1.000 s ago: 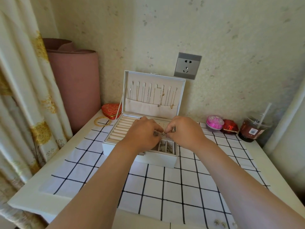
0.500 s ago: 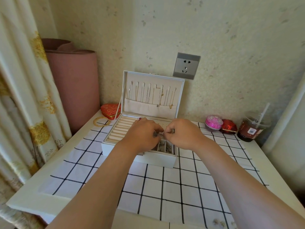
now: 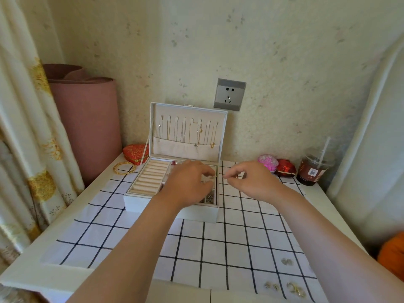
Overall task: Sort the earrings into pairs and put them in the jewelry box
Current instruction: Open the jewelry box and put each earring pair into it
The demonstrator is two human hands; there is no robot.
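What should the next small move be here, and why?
Probably lower the left hand and release its glittery earring into a small compartment of the jewelry box, which lies just beneath it. The right hand pinches a tiny piece beside the box.

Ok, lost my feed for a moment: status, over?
Left hand over jewelry box, pinching an earring. Right hand beside box, pinching something tiny. Loose earrings wait on cloth, near edge. Nothing blocking.

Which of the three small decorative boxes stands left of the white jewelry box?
The red heart-shaped box, beside the gold bangles. The pink box and the other red box sit right of the jewelry box, near the drink cup.
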